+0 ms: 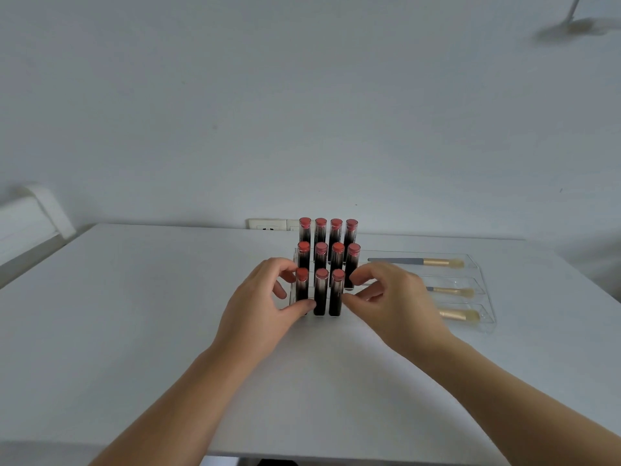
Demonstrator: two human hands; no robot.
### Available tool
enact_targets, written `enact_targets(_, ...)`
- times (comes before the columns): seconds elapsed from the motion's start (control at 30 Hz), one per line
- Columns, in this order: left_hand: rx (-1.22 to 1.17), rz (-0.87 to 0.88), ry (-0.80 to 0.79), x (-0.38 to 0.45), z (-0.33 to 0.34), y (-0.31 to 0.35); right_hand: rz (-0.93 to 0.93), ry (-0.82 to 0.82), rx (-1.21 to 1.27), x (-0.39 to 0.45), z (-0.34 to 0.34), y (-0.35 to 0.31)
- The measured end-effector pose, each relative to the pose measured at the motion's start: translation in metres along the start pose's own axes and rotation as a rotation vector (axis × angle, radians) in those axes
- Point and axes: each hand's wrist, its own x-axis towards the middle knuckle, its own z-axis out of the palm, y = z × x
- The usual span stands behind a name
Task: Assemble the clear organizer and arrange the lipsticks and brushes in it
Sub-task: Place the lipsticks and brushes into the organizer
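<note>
Left hand (265, 297) and right hand (393, 297) are gripping the clear organizer (484, 317) mid-surface (134, 314), fingers curled around its lipstick tier; jolting it risks toppling the upright lipsticks (321, 260)

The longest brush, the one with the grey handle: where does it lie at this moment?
In the head view the grey-handled brush lies right of the lipsticks, in the clear tray's farthest compartment.

Both forearms reach forward, left hand (265, 297) and right hand (393, 297) facing, fingers (363, 275) curled.
</note>
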Motion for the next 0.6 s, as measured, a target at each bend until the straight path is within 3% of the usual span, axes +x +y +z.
enact_targets(0.13, -0.026, -0.009, -0.003, 0.0, 0.001, -0.004, -0.112, -0.142, -0.169, 0.003, -0.036, 0.007)
enact_targets(0.23, -0.055, -0.026, -0.015, 0.002, 0.001, -0.008, -0.055, -0.327, -0.288, 0.005, -0.064, 0.015)
enact_targets(0.37, -0.122, -0.101, -0.065, 0.005, 0.003, -0.013, 0.015, -0.457, -0.409, 0.002, -0.082, 0.026)
enact_targets(0.6, -0.194, -0.239, -0.198, 0.009, 0.004, -0.019, 0.0, -0.366, -0.506, -0.002, -0.08, 0.035)
